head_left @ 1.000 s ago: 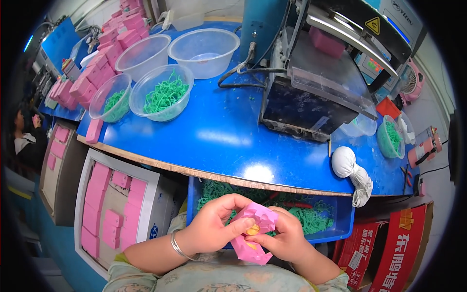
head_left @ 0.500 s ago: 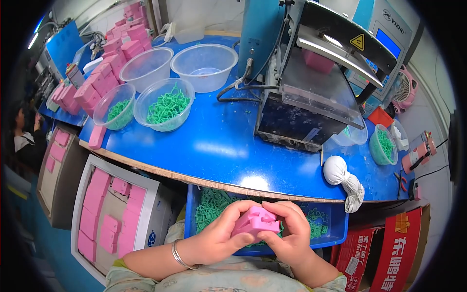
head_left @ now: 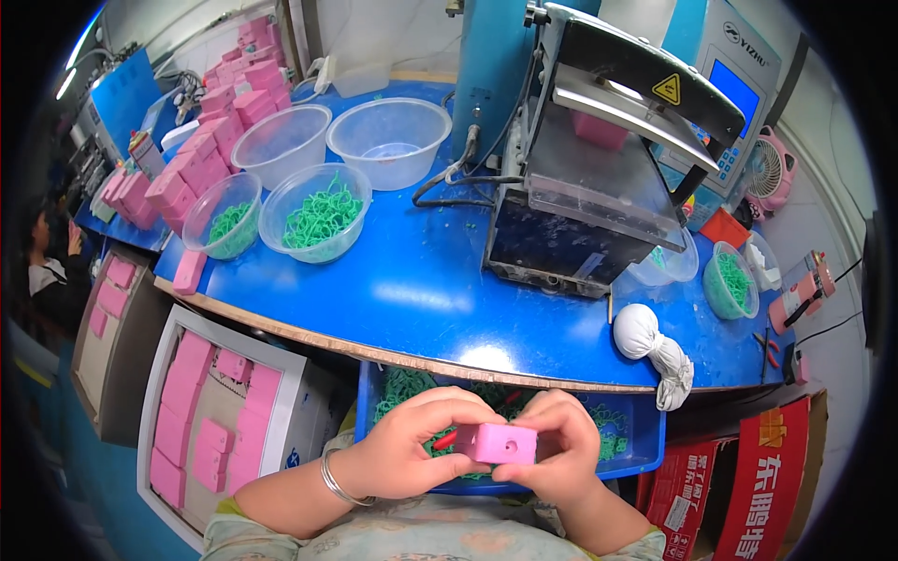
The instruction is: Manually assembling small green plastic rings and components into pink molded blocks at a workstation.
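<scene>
Pinching from both sides, the left hand [head_left: 412, 447] and right hand [head_left: 561, 447] hold the small, pink, rectangular block [head_left: 513, 445] between thumbs and fingers, a round hole facing the wearer. Careful now! One slack fingertip could let it tip into the blue plastic tray [head_left: 645, 441] just below and beyond, among curly green strands [head_left: 398, 388]; uneven pressure might twist it, too.
</scene>
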Demonstrator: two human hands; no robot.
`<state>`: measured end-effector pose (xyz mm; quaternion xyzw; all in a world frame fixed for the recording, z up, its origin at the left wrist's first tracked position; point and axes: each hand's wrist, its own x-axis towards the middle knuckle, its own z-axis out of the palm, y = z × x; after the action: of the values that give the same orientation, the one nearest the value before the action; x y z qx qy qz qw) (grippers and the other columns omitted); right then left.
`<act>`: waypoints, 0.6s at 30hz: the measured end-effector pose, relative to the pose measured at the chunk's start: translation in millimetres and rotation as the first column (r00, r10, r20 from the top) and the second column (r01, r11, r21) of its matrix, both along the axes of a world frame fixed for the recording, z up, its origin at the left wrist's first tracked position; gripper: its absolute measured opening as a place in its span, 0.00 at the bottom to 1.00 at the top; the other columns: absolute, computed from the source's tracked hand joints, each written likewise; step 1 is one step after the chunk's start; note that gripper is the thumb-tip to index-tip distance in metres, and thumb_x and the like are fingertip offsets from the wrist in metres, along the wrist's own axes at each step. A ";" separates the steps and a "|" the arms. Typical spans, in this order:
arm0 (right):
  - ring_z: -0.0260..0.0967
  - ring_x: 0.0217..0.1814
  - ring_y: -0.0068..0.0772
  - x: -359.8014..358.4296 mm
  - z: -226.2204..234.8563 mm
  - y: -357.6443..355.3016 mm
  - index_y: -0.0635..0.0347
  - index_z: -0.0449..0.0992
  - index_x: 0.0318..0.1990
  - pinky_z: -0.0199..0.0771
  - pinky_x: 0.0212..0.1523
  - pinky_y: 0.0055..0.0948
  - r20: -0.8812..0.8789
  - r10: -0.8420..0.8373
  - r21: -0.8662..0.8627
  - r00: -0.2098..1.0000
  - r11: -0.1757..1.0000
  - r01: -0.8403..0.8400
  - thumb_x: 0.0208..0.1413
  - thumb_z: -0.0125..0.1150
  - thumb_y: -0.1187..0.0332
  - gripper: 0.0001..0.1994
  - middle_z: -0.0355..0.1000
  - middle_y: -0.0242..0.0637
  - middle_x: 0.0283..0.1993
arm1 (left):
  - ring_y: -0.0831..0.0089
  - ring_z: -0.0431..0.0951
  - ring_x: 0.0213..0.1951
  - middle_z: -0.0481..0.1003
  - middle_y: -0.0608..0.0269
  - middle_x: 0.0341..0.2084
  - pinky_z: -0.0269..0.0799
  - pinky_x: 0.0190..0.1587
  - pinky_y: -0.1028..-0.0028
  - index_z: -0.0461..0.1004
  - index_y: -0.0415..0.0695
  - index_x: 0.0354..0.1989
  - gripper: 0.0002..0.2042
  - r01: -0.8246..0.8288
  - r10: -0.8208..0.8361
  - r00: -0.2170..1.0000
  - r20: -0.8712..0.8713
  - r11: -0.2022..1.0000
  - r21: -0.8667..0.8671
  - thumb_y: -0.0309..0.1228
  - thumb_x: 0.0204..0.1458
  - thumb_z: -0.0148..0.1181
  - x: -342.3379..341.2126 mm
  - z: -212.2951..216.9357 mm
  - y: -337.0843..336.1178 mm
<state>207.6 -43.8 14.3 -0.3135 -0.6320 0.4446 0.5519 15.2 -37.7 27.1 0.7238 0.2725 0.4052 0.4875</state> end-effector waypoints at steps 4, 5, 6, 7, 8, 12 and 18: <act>0.64 0.26 0.25 3.2 2.0 0.5 0.62 0.71 0.32 0.64 0.27 0.23 0.194 -0.141 0.287 0.971 0.954 0.082 0.29 0.77 0.66 0.22 0.68 0.35 0.30 | 0.68 0.69 0.48 0.68 0.58 0.47 0.67 0.49 0.71 0.69 0.39 0.47 0.18 0.083 -0.040 0.974 0.223 0.980 -0.183 0.19 0.45 0.58 7.2 -9.3 -5.6; 0.65 0.28 0.27 4.3 0.0 0.4 0.63 0.72 0.34 0.64 0.28 0.23 0.178 -0.143 0.289 0.974 0.953 0.087 0.30 0.76 0.65 0.22 0.69 0.37 0.32 | 0.68 0.69 0.49 0.67 0.57 0.49 0.66 0.50 0.70 0.69 0.39 0.47 0.18 0.078 0.001 0.958 0.287 0.961 -0.265 0.19 0.45 0.58 12.5 -7.9 -7.4; 0.65 0.28 0.27 4.3 0.8 0.7 0.63 0.72 0.34 0.64 0.28 0.23 0.179 -0.146 0.293 0.973 0.952 0.089 0.30 0.76 0.65 0.22 0.69 0.37 0.32 | 0.68 0.69 0.50 0.66 0.56 0.51 0.66 0.51 0.69 0.68 0.40 0.47 0.18 0.078 0.049 0.937 0.346 0.935 -0.345 0.18 0.45 0.58 17.0 -7.4 -9.8; 0.65 0.30 0.28 3.4 0.8 2.2 0.63 0.72 0.36 0.64 0.29 0.24 0.181 -0.133 0.262 0.974 0.962 0.083 0.31 0.75 0.65 0.23 0.70 0.38 0.33 | 0.66 0.71 0.48 0.68 0.54 0.50 0.68 0.48 0.68 0.68 0.40 0.48 0.20 0.039 0.083 0.936 0.341 0.941 -0.337 0.19 0.42 0.59 20.7 -9.6 -10.4; 0.66 0.32 0.30 2.4 1.0 3.5 0.63 0.72 0.38 0.65 0.30 0.25 0.183 -0.120 0.230 0.976 0.970 0.076 0.32 0.74 0.65 0.23 0.70 0.38 0.34 | 0.66 0.71 0.48 0.68 0.54 0.50 0.68 0.48 0.68 0.68 0.40 0.48 0.20 0.038 0.083 0.936 0.342 0.942 -0.334 0.19 0.42 0.59 18.6 -7.9 -8.9; 0.65 0.36 0.36 3.3 7.0 9.4 0.63 0.70 0.41 0.63 0.37 0.31 0.399 -0.176 0.354 0.900 0.935 0.026 0.35 0.71 0.65 0.23 0.69 0.40 0.37 | 0.59 0.76 0.34 0.74 0.51 0.35 0.71 0.37 0.69 0.70 0.36 0.44 0.21 -0.209 0.282 0.949 -0.141 0.898 0.387 0.22 0.35 0.60 11.7 1.6 -0.9; 0.63 0.34 0.37 -1.1 -2.9 -1.5 0.64 0.69 0.39 0.61 0.37 0.32 0.365 -0.251 0.322 0.897 0.938 0.132 0.38 0.69 0.63 0.22 0.66 0.39 0.33 | 0.60 0.75 0.32 0.75 0.54 0.32 0.71 0.35 0.68 0.69 0.38 0.45 0.22 -0.284 0.386 0.900 -0.204 0.872 0.399 0.26 0.37 0.62 18.2 6.4 -13.7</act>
<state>206.5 -45.3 11.4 -0.3751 -0.7551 0.2168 0.4921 33.5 -51.4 33.4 0.7911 0.3816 0.4216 0.2252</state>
